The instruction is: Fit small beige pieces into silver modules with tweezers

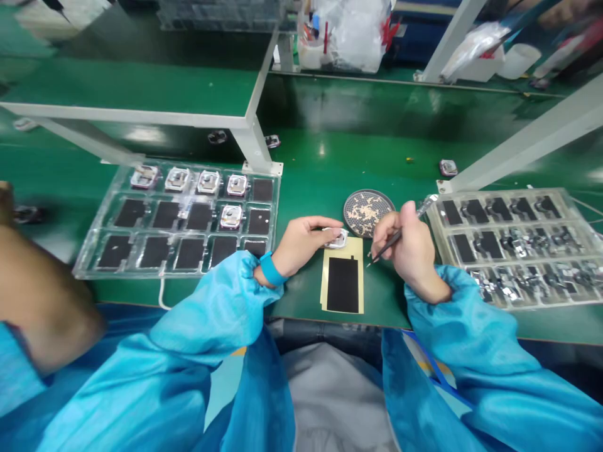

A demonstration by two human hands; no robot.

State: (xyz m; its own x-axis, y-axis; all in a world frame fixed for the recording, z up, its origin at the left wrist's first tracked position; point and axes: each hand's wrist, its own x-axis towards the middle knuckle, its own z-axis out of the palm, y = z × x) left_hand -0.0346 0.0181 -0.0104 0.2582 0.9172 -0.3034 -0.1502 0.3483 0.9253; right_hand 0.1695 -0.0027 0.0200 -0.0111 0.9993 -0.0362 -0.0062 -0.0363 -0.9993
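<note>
Between the thumb and fingers of my left hand (304,245) is a small square watch case (336,238) with a white and silver rim, held just above the top of a yellow sheet stack (360,276). A black rectangle (343,285) lies on that sheet. My right hand (409,248) is closed around dark tweezers (392,241), their tips pointing down and left. A tiny pale piece (369,264) shows at the tips; whether it is gripped I cannot tell. Just behind both hands stands a round dark dish (348,221) with many small beige pieces in it.
A clear tray (106,238) on the left holds several watch cases (208,182) and dark pads. On the right, another tray (509,215) carries metallic parts. White shelf legs (257,147) rise behind. Another person's arm (38,282) reaches in at the far left.
</note>
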